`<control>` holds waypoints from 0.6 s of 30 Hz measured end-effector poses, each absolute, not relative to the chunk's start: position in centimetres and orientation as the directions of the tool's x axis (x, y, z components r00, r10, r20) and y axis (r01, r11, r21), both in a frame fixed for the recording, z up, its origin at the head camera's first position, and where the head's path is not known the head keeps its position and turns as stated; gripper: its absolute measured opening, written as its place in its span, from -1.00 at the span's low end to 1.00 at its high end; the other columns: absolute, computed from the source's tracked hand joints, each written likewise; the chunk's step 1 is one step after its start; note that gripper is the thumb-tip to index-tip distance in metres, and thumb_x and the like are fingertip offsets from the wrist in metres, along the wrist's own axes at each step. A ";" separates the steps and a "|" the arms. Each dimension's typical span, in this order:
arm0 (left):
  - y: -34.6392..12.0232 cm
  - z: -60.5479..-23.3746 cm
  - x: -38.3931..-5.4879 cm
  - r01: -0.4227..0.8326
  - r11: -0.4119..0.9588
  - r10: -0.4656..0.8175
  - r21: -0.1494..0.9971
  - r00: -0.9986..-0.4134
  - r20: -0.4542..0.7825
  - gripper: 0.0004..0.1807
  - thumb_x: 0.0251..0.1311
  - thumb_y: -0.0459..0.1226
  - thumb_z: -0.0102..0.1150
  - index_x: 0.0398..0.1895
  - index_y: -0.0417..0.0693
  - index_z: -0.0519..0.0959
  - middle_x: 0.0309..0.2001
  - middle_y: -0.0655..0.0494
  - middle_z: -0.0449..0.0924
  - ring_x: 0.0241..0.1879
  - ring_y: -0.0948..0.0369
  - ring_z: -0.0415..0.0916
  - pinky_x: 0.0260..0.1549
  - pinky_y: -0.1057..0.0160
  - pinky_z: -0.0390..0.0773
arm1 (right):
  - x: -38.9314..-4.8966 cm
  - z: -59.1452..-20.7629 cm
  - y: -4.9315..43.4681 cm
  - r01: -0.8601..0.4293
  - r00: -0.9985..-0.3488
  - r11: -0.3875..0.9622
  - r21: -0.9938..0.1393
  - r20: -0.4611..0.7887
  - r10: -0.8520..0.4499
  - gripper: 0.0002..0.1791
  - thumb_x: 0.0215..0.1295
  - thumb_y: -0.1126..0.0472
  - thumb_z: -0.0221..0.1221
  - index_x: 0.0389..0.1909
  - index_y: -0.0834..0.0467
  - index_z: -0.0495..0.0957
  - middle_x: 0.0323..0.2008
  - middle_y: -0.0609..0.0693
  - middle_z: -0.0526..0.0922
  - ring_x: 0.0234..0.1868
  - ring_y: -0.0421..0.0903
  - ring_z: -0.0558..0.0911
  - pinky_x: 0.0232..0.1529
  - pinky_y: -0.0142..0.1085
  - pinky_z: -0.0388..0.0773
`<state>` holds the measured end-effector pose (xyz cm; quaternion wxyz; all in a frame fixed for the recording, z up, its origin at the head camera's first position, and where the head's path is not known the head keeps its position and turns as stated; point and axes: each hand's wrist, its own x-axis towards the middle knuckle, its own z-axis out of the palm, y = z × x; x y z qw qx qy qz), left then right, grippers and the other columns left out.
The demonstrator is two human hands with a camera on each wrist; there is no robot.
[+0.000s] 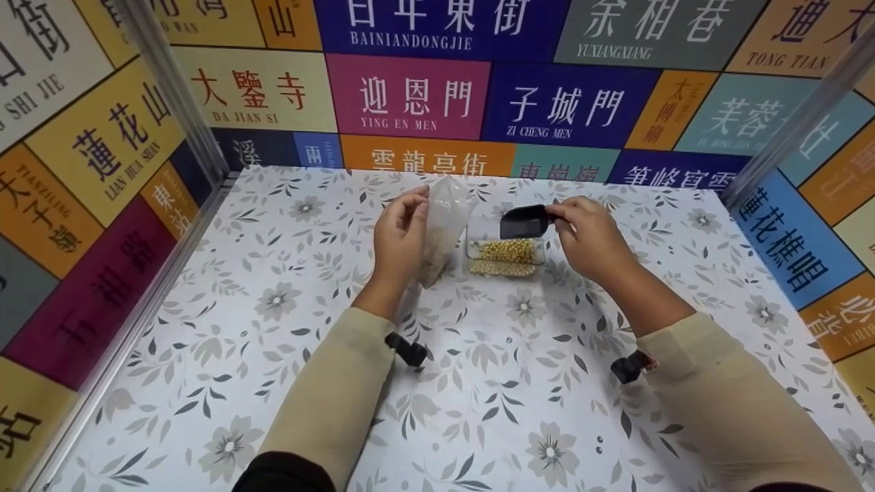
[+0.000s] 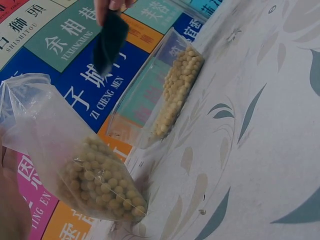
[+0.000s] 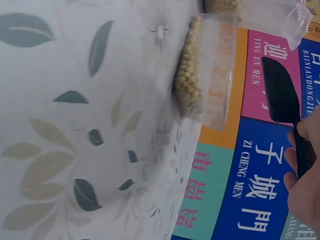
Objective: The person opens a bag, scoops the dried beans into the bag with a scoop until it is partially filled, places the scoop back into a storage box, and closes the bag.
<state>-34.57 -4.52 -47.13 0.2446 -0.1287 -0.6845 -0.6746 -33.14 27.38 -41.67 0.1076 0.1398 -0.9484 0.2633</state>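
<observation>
My left hand [image 1: 400, 236] grips the upper side of a clear plastic bag [image 1: 446, 215]. Round yellowish beans that look like soybeans [image 2: 102, 185] fill the bag's lower part, which sits low by the table. In my right hand [image 1: 591, 236] is the handle of a small black scoop [image 1: 525, 221], raised above a clear plastic box [image 2: 132, 112]. A layer of the same beans [image 1: 507, 251] lies in the box, just right of the bag. The scoop's blade [image 3: 280, 92] shows from the side in the right wrist view.
The table [image 1: 478, 410] has a white cover printed with grey flowers and leaves. Colourful panels with Chinese place names [image 1: 410, 96] stand along its back and both sides. Black straps [image 1: 408, 350] circle both sleeves near the wrists.
</observation>
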 end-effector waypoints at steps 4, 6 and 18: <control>-4.5 -47.1 -34.6 0.498 0.065 -0.159 0.865 -0.850 0.502 -0.84 0.59 -0.27 0.15 -0.01 -0.18 0.65 0.29 0.11 0.70 0.34 0.30 0.59 0.35 0.30 0.62 | -33.1 -42.2 27.7 -0.296 -0.953 0.872 -0.391 0.184 -0.241 -0.61 0.66 0.25 0.02 0.36 0.14 0.62 0.22 0.14 0.64 0.31 0.24 0.56 0.32 0.20 0.51; -4.4 -47.1 -34.6 0.488 0.069 -0.165 0.870 -0.855 0.492 -0.84 0.59 -0.29 0.15 0.00 -0.20 0.65 0.30 0.09 0.70 0.35 0.26 0.59 0.36 0.29 0.61 | -33.1 -42.4 27.8 -0.320 -0.945 0.885 -0.338 0.180 -0.273 -0.62 0.63 0.28 0.03 0.32 0.16 0.64 0.18 0.16 0.66 0.28 0.25 0.58 0.33 0.20 0.50; -4.5 -47.1 -34.6 0.461 0.094 -0.162 0.882 -0.867 0.471 -0.83 0.60 -0.23 0.14 0.01 -0.11 0.65 0.30 0.14 0.69 0.37 0.27 0.57 0.38 0.31 0.59 | -33.0 -42.9 26.5 -0.427 -0.898 0.881 -0.204 0.215 -0.385 -0.65 0.52 0.37 0.06 0.16 0.21 0.72 0.01 0.15 0.73 0.15 0.26 0.64 0.25 0.18 0.55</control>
